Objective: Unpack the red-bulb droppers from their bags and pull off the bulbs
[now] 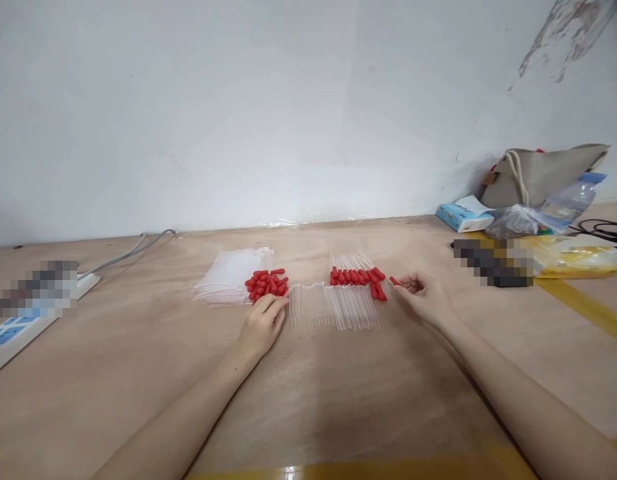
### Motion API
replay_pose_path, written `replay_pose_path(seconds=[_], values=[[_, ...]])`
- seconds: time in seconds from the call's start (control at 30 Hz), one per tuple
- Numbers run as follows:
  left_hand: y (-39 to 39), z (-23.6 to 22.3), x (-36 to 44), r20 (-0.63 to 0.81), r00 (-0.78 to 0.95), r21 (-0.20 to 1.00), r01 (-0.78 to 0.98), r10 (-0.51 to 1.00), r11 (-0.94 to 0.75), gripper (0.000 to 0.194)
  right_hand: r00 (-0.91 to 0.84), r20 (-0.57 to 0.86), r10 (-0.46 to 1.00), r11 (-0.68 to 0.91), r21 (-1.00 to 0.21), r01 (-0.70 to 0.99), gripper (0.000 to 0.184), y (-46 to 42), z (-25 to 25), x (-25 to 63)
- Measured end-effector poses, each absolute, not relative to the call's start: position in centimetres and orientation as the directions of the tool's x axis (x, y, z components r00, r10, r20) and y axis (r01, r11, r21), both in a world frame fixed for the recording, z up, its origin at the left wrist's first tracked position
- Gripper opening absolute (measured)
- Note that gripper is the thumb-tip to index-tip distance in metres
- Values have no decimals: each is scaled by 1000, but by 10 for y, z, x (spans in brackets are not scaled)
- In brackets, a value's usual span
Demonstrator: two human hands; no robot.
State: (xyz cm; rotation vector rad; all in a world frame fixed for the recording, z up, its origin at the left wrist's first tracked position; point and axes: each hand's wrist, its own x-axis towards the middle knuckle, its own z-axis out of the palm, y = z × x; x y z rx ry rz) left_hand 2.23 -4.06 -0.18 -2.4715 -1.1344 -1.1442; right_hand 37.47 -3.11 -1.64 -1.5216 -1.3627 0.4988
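Note:
My right hand [423, 297] pinches a small red rubber bulb [395, 281] between thumb and fingers, just right of the rows. With its fingers pressed together, my left hand [262, 325] is at the left end of a row of thin clear tubes [333, 308]; what it holds, if anything, is too small to make out. Behind its fingertips lies a heap of red rubber bulbs [261, 285]. More red bulbs [355, 276] are lined up behind the clear tubes, with thin pale sticks or tubes [353, 260] extending behind them.
A stack of clear plastic bags [228, 273] lies behind the heap. At left are a power strip [25, 327] and a grey cable [131, 252]. Far right are a blue tissue pack [463, 217], a grey bag [543, 177], yellow packaging [568, 259] and black cables [603, 230].

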Motion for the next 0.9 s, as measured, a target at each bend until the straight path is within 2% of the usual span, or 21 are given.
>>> replay_pose_path(seconds=[0.1, 0.27, 0.5, 0.67, 0.9], values=[[-38, -4, 23, 698, 425, 133, 713, 577, -688, 19, 259, 234, 937, 77, -863, 499, 28, -31, -20, 372], [-44, -4, 28, 666, 404, 224, 693, 627, -685, 17, 255, 256, 933, 90, -848, 522, 29, -29, -26, 364], [-53, 0, 32, 597, 427, 294, 671, 679, -681, 26, 230, 253, 940, 84, -823, 562, 26, -27, -31, 366], [-53, 2, 32, 564, 422, 336, 667, 709, -665, 31, 316, 243, 917, 20, -819, 573, 30, -23, -35, 371], [-56, 6, 32, 560, 413, 385, 638, 718, -667, 33, 319, 268, 909, 26, -801, 599, 42, -2, -31, 368]])
